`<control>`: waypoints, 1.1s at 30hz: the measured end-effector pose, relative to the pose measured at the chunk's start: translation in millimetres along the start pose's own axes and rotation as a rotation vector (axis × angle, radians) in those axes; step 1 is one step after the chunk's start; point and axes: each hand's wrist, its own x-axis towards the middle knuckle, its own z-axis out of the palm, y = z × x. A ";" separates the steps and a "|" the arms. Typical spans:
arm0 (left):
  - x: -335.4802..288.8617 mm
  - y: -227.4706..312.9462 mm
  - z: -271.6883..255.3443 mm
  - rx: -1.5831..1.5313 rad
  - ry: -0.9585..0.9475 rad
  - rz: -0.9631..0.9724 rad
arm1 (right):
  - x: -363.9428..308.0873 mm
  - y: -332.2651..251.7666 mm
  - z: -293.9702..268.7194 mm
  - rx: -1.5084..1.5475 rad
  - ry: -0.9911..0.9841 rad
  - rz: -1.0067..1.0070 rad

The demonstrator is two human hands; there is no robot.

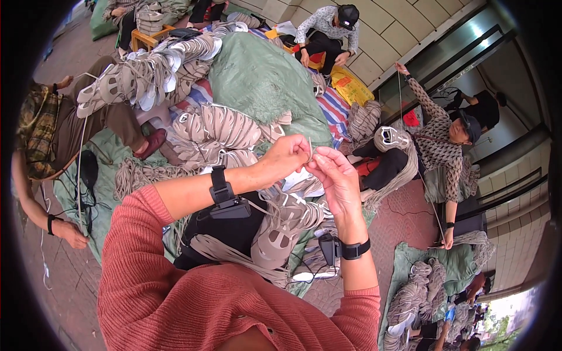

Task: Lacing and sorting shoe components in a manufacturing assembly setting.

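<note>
My left hand (pixel 288 157) and my right hand (pixel 336 176) meet in front of me, fingertips nearly touching. Both pinch a thin pale strand (pixel 310 146) that stands up between the fingers; whether it is a lace end or something else is too small to tell. Below them, on my lap, lies a grey-beige shoe upper (pixel 274 243) with cut-out openings. Long beige laces (pixel 225 250) trail over my black trousers (pixel 237 225). Each of my wrists wears a black strap with a small box.
Stacked shoe uppers (pixel 216 126) lie ahead by a green sack (pixel 263 82) on a striped sheet (pixel 335 111). To the left, one person (pixel 44 140) draws out a lace; to the right, another (pixel 439 131) stretches one between both hands. A third person (pixel 331 35) sits at the back.
</note>
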 end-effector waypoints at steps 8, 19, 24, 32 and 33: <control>-1.6 -0.6 5.5 0.507 0.147 0.272 | 1.9 17.6 10.2 -0.204 0.101 -0.187; -8.1 6.1 9.6 -0.072 0.024 0.121 | 1.3 11.9 11.4 -0.133 0.136 -0.194; -7.0 11.8 4.6 -0.188 0.004 -0.065 | 1.0 9.1 10.7 -0.152 0.122 -0.207; 0.0 12.1 -1.7 -0.315 -0.075 -0.158 | 5.7 -3.1 -3.3 -0.281 0.031 -0.165; -0.4 11.3 -1.7 -0.341 -0.075 -0.180 | 4.5 -5.1 -3.1 -0.286 0.008 -0.150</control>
